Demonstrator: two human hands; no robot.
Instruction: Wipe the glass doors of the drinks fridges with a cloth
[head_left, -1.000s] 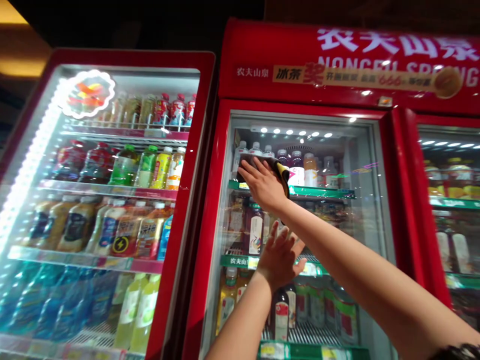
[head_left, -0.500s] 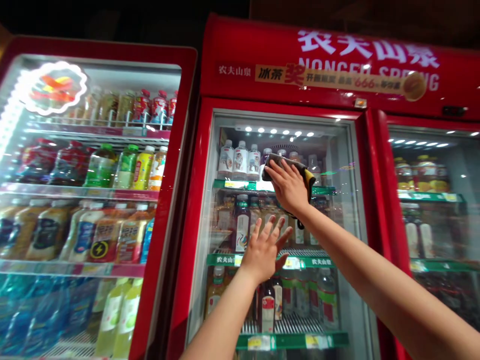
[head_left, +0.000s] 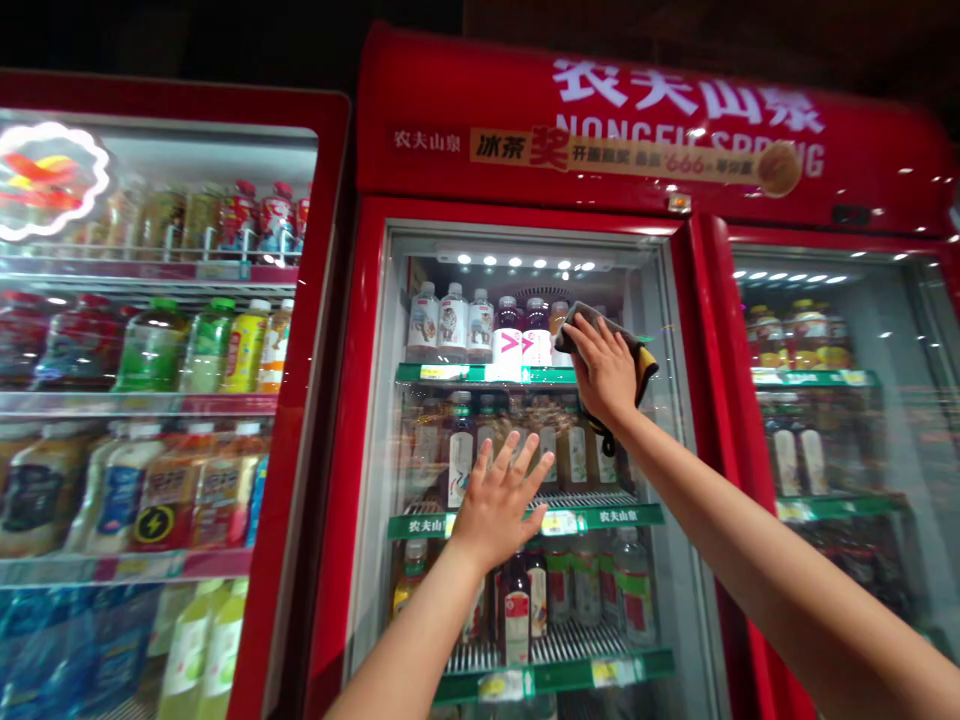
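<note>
My right hand presses a dark grey cloth with a yellow edge against the glass door of a red drinks fridge. Its fingers lie over the cloth, and a dark loop hangs below the palm. Lower and to the left, my left hand is raised with its fingers spread, holding nothing. Whether that palm touches the glass, I cannot tell. Behind the door, white-labelled bottles stand on the top shelf, partly hidden to the right by the cloth and hand.
Left of this fridge stands another red-framed drinks fridge, stocked with bottles on several shelves. A second glass door is to the right, beyond a red upright frame. Green shelf strips carry price labels.
My right hand and the cloth have slid right across the glass, uncovering purple-capped bottles on the top shelf. My left hand stays spread near the middle shelf. The view has shifted slightly right.
</note>
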